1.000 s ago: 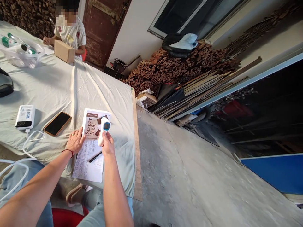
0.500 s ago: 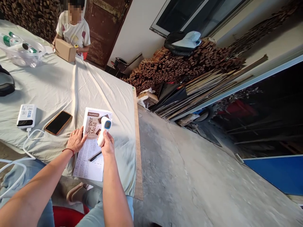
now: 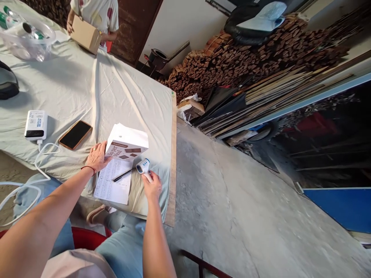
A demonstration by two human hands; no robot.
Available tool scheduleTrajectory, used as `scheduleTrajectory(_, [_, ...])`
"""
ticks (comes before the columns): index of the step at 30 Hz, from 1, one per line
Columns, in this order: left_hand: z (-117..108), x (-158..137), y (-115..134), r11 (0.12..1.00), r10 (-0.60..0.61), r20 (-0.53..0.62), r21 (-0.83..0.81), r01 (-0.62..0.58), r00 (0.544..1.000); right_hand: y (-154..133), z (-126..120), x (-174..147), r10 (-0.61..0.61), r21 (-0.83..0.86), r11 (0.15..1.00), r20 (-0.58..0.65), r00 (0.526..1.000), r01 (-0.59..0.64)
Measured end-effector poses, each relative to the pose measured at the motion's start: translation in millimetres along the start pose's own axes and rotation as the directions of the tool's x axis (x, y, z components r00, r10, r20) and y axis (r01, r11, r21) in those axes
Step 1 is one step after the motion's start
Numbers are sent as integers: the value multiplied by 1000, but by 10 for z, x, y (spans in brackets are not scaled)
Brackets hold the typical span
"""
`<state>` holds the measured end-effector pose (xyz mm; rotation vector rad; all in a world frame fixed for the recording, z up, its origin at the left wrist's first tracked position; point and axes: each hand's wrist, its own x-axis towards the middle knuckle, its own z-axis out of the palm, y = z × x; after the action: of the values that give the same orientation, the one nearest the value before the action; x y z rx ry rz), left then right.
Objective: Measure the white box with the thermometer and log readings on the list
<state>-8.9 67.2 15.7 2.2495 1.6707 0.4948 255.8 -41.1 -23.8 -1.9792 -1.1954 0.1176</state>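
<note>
Largest first: cloth-covered table [image 3: 69, 79]; person [image 3: 97, 15] across it, hands at a cardboard box [image 3: 85, 34]. On the near side I see a printed carton [image 3: 127, 143], lettered face turned my way, at the far end of a written sheet [image 3: 113, 187].

Progress, as far as I can judge: sheet carries writing, carton is steadied, white handheld device [image 3: 143, 166] is picked up. Undone: device not set down, pen [image 3: 123, 175] lying unheld across the sheet. How much remains, I can't tell from here.

Left hand [image 3: 97, 156] touches the carton's left edge, thumb by its lower corner; can't tell whether it pinches or merely props. Right hand [image 3: 152, 187] has fingers wrapped round the device's handle, head jutting beyond the fingertips, near the carton's lower right corner and pen's end.
</note>
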Motion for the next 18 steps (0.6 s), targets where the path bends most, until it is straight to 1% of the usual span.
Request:
scheduleTrajectory(2, [9, 3, 10, 1000, -7, -3, 19, 7, 1000, -12, 46, -59, -100, -151, 984, -41, 994, 92])
scheduleTrajectory(3, [16, 3, 14, 1000, -7, -4, 28, 7, 1000, -64, 77, -93, -167, -191, 969, -38, 985, 157])
scheduleTrajectory(4, [25, 4, 17, 999, -5, -6, 37, 5, 1000, -137, 110, -126, -241, -209, 949, -4, 971, 235])
scheduleTrajectory(5, [33, 5, 19, 999, -3, -7, 46, 3, 1000, -218, 144, -157, -312, -213, 924, 56, 949, 316])
scheduleTrajectory(7, [48, 7, 25, 998, 3, -7, 60, -2, 1000, -369, 201, -199, -416, -209, 866, 204, 886, 454])
scheduleTrajectory(9, [55, 12, 33, 998, 5, -3, 68, -5, 1000, -459, 229, -200, -459, -217, 819, 305, 834, 530])
scheduleTrajectory(11, [56, 15, 42, 997, 6, 1, 71, -6, 1000, -471, 216, -160, -488, -209, 787, 365, 793, 580])
scheduleTrajectory(14, [54, 14, 52, 998, -2, -7, 64, 2, 1000, -398, 129, -78, -543, -102, 757, 452, 708, 645])
scheduleTrajectory(15, [56, 12, 54, 998, -4, -9, 59, 5, 1000, -370, 95, -63, -556, -50, 762, 462, 691, 646])
scheduleTrajectory(16, [58, 10, 57, 999, -4, -10, 53, 4, 1000, -347, 67, -61, -561, 5, 779, 449, 695, 626])
scheduleTrajectory(17, [61, 8, 59, 999, 0, -6, 46, 0, 1000, -334, 48, -75, -554, 61, 809, 407, 726, 584])
scheduleTrajectory(18, [64, 6, 61, 999, 7, -1, 41, -6, 1000, -332, 42, -105, -528, 121, 845, 342, 777, 521])
